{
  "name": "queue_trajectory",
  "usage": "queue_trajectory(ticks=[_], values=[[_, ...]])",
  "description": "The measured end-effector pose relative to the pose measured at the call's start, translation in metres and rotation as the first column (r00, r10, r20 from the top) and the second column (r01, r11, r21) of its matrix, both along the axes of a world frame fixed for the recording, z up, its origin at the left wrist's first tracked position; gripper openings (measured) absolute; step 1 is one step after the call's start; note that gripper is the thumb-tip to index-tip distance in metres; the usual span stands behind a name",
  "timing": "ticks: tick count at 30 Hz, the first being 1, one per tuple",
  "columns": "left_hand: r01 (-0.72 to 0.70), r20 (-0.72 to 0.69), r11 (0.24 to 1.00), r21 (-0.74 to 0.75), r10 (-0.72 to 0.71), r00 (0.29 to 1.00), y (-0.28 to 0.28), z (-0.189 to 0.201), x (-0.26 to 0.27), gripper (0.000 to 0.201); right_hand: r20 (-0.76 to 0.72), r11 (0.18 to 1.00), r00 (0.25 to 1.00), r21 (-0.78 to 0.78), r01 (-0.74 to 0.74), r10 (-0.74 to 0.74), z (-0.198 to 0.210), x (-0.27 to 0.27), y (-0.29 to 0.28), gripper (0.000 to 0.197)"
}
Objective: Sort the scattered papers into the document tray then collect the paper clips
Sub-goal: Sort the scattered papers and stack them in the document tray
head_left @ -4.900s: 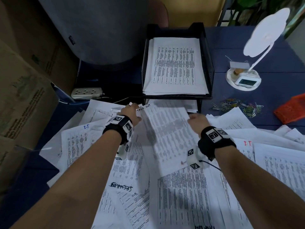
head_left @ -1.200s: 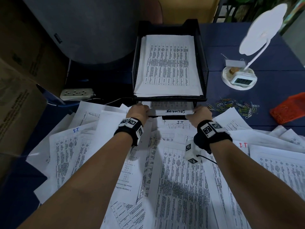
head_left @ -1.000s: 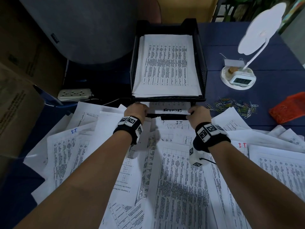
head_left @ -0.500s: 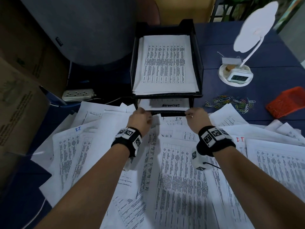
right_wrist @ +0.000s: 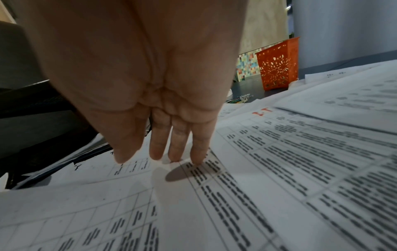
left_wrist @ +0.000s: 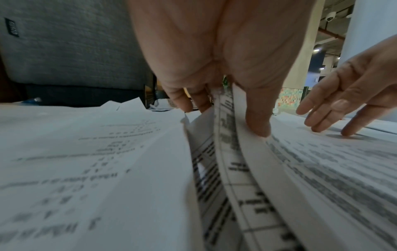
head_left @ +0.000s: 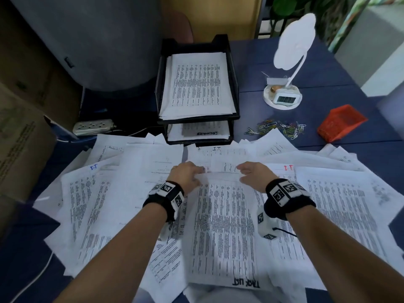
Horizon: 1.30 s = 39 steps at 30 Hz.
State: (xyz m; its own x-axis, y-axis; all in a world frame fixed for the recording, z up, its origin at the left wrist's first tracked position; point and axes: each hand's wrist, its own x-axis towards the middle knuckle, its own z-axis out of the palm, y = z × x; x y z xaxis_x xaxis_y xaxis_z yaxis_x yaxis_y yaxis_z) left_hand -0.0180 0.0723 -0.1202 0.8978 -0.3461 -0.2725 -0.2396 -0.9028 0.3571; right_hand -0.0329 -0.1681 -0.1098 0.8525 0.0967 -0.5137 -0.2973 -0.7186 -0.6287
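Two hands on "TASK LIST" sheet (head_left: pixel 223 232), left hand (head_left: pixel 185 174) pinching, right hand (head_left: pixel 253 176) flat

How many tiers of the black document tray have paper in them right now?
2. The upper tier holds a stack of printed sheets; the lower tier holds sheets too, the top one handwritten at its front edge. Any tier beneath is hidden by the scattered papers.
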Motion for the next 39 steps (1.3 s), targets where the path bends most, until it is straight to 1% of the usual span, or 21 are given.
queue_trajectory(ticks=[2,4,6,7,9,10,13,15,17,19,21,23,26,27,28,30,32,33,35,36,39], values=[[0.038,0.078,0.999,-0.018,-0.036,0.996,0.001,0.004,-0.004,0.031,0.022,1.000,1.000,0.000,0.001,-0.001,-0.003,-0.004,-0.001,0.043],[0.023,0.162,0.998,-0.060,-0.013,0.987,0.001,0.007,-0.007,0.030,0.067,0.999,0.997,-0.012,0.041,-0.040,-0.006,-0.008,-0.002,0.041],[-0.053,0.207,0.987,-0.153,0.085,0.975,0.001,0.011,-0.010,0.030,0.131,0.994,0.987,-0.052,0.100,-0.092,-0.009,-0.010,-0.001,0.040],[-0.135,0.170,0.958,-0.255,0.182,0.968,0.001,0.015,-0.010,0.029,0.159,0.988,0.979,-0.073,0.137,-0.124,-0.009,-0.011,-0.001,0.042],[-0.332,-0.015,0.812,-0.480,0.371,0.928,0.000,0.022,-0.011,0.026,0.186,0.977,0.967,-0.093,0.191,-0.171,-0.009,-0.012,-0.002,0.051],[-0.391,-0.076,0.743,-0.543,0.420,0.904,-0.001,0.025,-0.011,0.024,0.193,0.977,0.966,-0.095,0.192,-0.172,-0.008,-0.012,-0.001,0.059],[-0.438,-0.147,0.629,-0.642,0.459,0.876,-0.001,0.029,-0.010,0.015,0.206,0.986,0.970,-0.077,0.149,-0.131,-0.006,-0.015,0.003,0.081],[-0.439,-0.177,0.565,-0.699,0.457,0.871,-0.001,0.033,-0.012,0.008,0.210,0.987,0.967,-0.048,0.155,-0.142,-0.005,-0.015,0.007,0.088],[-0.442,-0.194,0.477,-0.760,0.483,0.854,0.005,0.038,-0.014,0.007,0.206,0.980,0.959,0.031,0.195,-0.197,-0.003,-0.014,0.009,0.084],[-0.470,-0.261,0.340,-0.814,0.509,0.820,0.012,0.048,-0.016,0.008,0.225,0.968,0.944,0.122,0.218,-0.241,0.001,-0.012,0.011,0.065],[-0.463,-0.288,0.262,-0.847,0.507,0.813,0.022,0.059,-0.015,0.010,0.226,0.959,0.942,0.197,0.206,-0.249,0.005,-0.007,0.014,0.049],[-0.432,-0.260,0.276,-0.858,0.492,0.831,0.031,0.074,-0.011,0.009,0.181,0.930,0.942,0.292,0.222,-0.282,0.010,-0.002,0.020,0.053],[-0.344,-0.156,0.401,-0.849,0.431,0.889,0.046,0.098,-0.002,0.019,0.139,0.862,0.916,0.417,0.290,-0.376,0.020,0.005,0.029,0.073],[-0.307,-0.127,0.421,-0.853,0.404,0.906,0.049,0.106,0.000,0.025,0.113,0.836,0.909,0.453,0.311,-0.400,0.023,0.007,0.030,0.071],[-0.282,-0.107,0.418,-0.864,0.395,0.912,0.053,0.111,0.002,0.030,0.090,0.817,0.911,0.483,0.314,-0.403,0.027,0.009,0.032,0.061],[-0.260,-0.086,0.374,-0.890,0.424,0.902,0.058,0.120,0.006,0.032,0.089,0.807,0.928,0.528,0.265,-0.363,0.035,0.012,0.037,0.039],[-0.251,-0.087,0.291,-0.923,0.476,0.875,0.060,0.123,0.009,0.022,0.115,0.781,0.923,0.578,0.238,-0.367,0.046,0.013,0.042,0.031],[-0.246,-0.101,0.241,-0.939,0.490,0.866,0.060,0.123,0.010,0.021,0.119,0.746,0.912,0.621,0.240,-0.393,0.052,0.014,0.044,0.028],[-0.252,-0.138,0.180,-0.951,0.482,0.865,0.062,0.119,0.012,0.030,0.145,0.681,0.888,0.698,0.222,-0.437,0.064,0.016,0.046,0.018],[-0.260,-0.161,0.158,-0.953,0.466,0.870,0.061,0.115,0.012,0.031,0.170,0.673,0.878,0.710,0.205,-0.447,0.071,0.018,0.047,0.015],[-0.272,-0.153,0.173,-0.947,0.502,0.851,0.052,0.104,0.011,0.017,0.241,0.667,0.850,0.727,0.161,-0.468,0.082,0.026,0.047,0.027]])
